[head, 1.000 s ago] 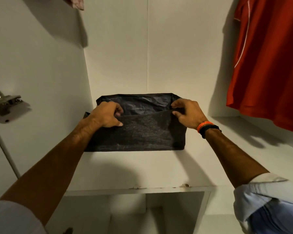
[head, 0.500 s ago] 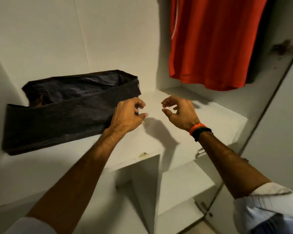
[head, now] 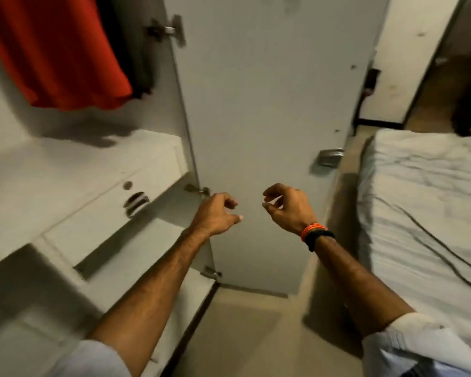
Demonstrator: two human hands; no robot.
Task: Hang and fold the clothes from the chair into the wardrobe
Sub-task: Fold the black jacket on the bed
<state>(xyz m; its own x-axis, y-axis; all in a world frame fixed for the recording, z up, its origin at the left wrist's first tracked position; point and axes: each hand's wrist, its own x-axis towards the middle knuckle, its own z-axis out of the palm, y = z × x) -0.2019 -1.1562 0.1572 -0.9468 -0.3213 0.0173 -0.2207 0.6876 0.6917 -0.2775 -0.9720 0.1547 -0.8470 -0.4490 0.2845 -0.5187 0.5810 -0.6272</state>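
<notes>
Head view, blurred by motion, takes in the tall pale grey wardrobe door (head: 261,104) standing open, the bed with its rumpled white striped sheet (head: 424,202) to the right, and the white wardrobe shelf (head: 65,170) to the left with a bright red hanging garment (head: 52,50) above it.

Both hands hang in the air in front of the door, near each other but apart. The left hand (head: 215,213) has its fingers loosely curled around nothing; the right hand (head: 288,208), banded at the wrist in orange and black, is likewise relaxed and empty.

The step in hand looks like turning away from the wardrobe to fetch another garment. The chair and its clothes are out of view, so their place cannot be told. To do it well, keep the hands free and clear of the door edge, and pick one piece at a time by collar or waistband.

Counted: one door, one bed, one red garment with something dark hanging behind it, three metal hinges, one door handle (head: 331,157), two hands.
</notes>
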